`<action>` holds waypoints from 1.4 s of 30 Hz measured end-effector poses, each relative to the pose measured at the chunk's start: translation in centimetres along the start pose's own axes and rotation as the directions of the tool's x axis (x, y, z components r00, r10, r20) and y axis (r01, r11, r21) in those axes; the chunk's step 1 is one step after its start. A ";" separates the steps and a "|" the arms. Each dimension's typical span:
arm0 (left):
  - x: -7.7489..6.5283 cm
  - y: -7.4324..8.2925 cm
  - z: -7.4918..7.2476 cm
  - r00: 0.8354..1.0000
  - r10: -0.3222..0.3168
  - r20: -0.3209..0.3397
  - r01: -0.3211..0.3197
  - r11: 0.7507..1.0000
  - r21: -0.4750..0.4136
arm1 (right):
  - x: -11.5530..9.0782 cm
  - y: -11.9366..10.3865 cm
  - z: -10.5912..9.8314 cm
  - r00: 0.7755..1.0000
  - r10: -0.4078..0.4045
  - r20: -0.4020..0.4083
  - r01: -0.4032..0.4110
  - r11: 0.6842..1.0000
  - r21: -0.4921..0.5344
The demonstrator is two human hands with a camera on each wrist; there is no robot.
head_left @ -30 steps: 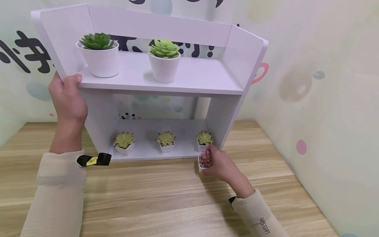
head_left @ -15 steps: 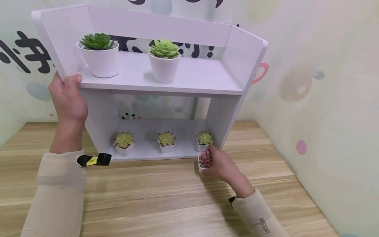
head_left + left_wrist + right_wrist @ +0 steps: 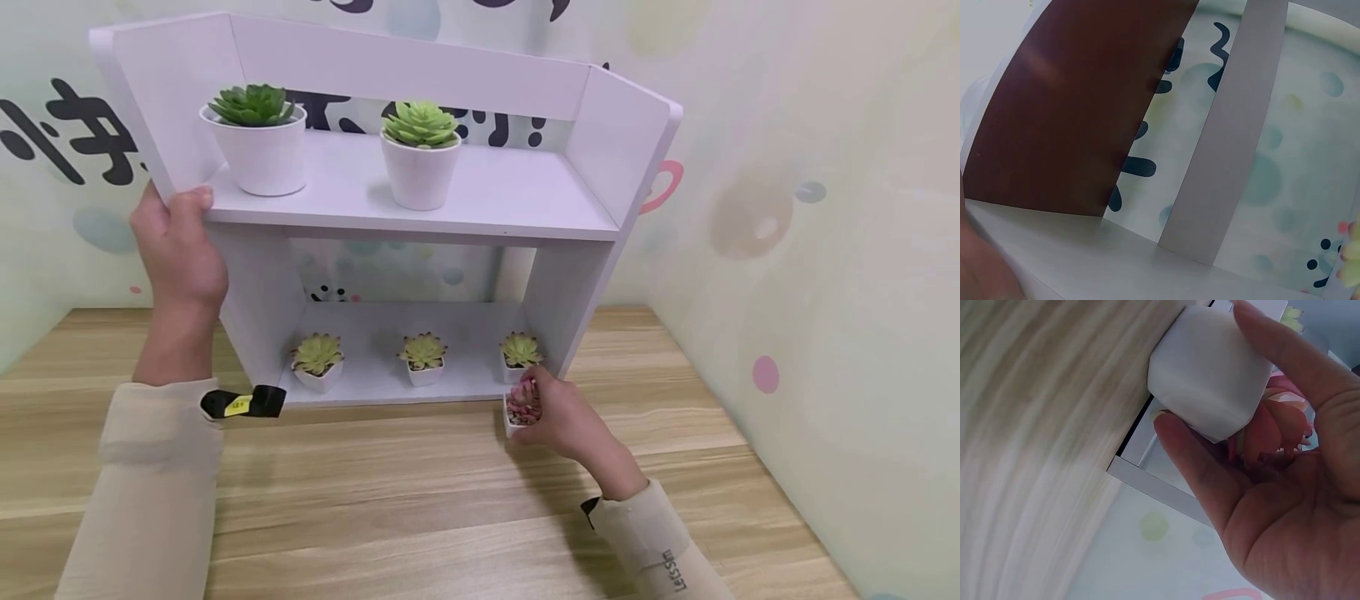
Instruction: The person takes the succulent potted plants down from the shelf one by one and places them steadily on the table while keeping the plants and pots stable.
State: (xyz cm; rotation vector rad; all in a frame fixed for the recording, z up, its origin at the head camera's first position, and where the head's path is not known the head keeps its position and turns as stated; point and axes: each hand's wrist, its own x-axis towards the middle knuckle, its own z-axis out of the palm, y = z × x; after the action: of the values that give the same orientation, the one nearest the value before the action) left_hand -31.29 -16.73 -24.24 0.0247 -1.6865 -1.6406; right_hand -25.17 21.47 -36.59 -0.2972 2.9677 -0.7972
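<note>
Two beige sleeves reach in from the near side of the shelf: the left sleeve (image 3: 153,492) toward its left end, the right sleeve (image 3: 660,542), with dark lettering, toward its right end. A black strap (image 3: 243,404) with a yellow label sits by the left cuff. Under the arms, the wood-grain table (image 3: 360,500) spreads out in front of the shelf.

The right hand (image 3: 566,421) is just in front of the shelf's right end, gripping a small pink plant (image 3: 523,402) by its white pot (image 3: 1210,369) — thumb and finger press on opposite sides of it. Whether that pot touches the table or the shelf's front edge, I cannot tell.

The left hand (image 3: 180,250) grips the shelf (image 3: 517,200) at its left side, thumb over the front corner of the upper board.

On the shelf's lower board stand three small green plants in white pots: the left plant (image 3: 318,357) near the left side panel, the middle plant (image 3: 424,354) about halfway along, and the right plant (image 3: 520,352) near the right side panel, just behind the pink one. The upper board holds two larger pots — a dark green plant (image 3: 255,142) at the left and a light green plant (image 3: 422,158) near the middle.

Behind the shelf is a pale wall (image 3: 847,217) with pastel spots and black characters.
</note>
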 end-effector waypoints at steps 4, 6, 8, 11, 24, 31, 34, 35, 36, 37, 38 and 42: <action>0.0 -0.1 -0.1 1.000 -0.002 -0.004 0.002 1.000 0.015 | 0.1 -0.2 0.0 1.000 0.013 0.006 -0.013 1.000 0.011; 0.1 -0.1 -0.2 1.000 -0.003 -0.007 0.003 1.000 0.013 | 0.1 -0.3 0.0 1.000 0.010 0.012 -0.010 1.000 0.015; 0.1 -0.1 -0.1 1.000 -0.002 -0.004 0.002 1.000 0.011 | 0.0 -0.3 -0.1 1.000 0.011 0.017 -0.012 1.000 0.027; 0.1 -0.1 -0.1 1.000 -0.006 -0.003 0.006 1.000 0.015 | -0.1 -0.2 -0.2 1.000 0.004 0.020 -0.005 1.000 0.029; -0.1 -0.2 0.3 1.000 0.007 -0.014 -0.007 1.000 0.030 | -1.3 0.5 -1.2 0.997 -0.076 0.006 0.076 0.997 0.031; -0.1 -0.1 0.1 1.000 0.007 -0.006 -0.007 0.999 0.036 | -1.8 0.1 -2.6 0.998 -0.070 0.004 0.070 0.996 0.047; -0.2 0.0 0.1 1.000 0.004 0.013 -0.004 0.999 0.035 | -2.2 -0.5 -3.7 0.998 -0.063 -0.017 0.064 0.997 0.050; -0.2 0.0 0.1 1.000 0.002 0.015 -0.002 0.999 0.036 | -2.3 -0.7 -4.0 0.998 -0.061 -0.029 0.062 0.997 0.041; -0.2 0.0 0.1 1.000 0.002 0.017 -0.002 0.999 0.037 | -2.4 -0.9 -4.4 0.997 -0.062 -0.042 0.063 0.997 0.037; -0.2 0.0 0.2 1.000 0.004 0.017 -0.005 0.999 0.039 | -2.5 -1.2 -4.7 0.996 -0.062 -0.057 0.064 0.997 0.033; -0.2 0.0 0.2 1.000 0.003 0.014 -0.004 0.999 0.042 | -2.6 -1.5 -4.9 0.995 -0.070 -0.071 0.072 0.997 0.031; -0.2 0.1 0.2 1.000 0.007 0.009 -0.008 0.999 0.050 | -2.8 -2.6 -5.7 0.984 -0.123 -0.132 0.125 0.992 0.003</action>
State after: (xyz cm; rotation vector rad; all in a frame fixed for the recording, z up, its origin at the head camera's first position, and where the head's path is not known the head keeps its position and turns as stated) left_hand -31.20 -16.49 -24.18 0.0356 -1.7321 -1.5948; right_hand -22.59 22.57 -30.37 -0.4499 3.0913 -0.8787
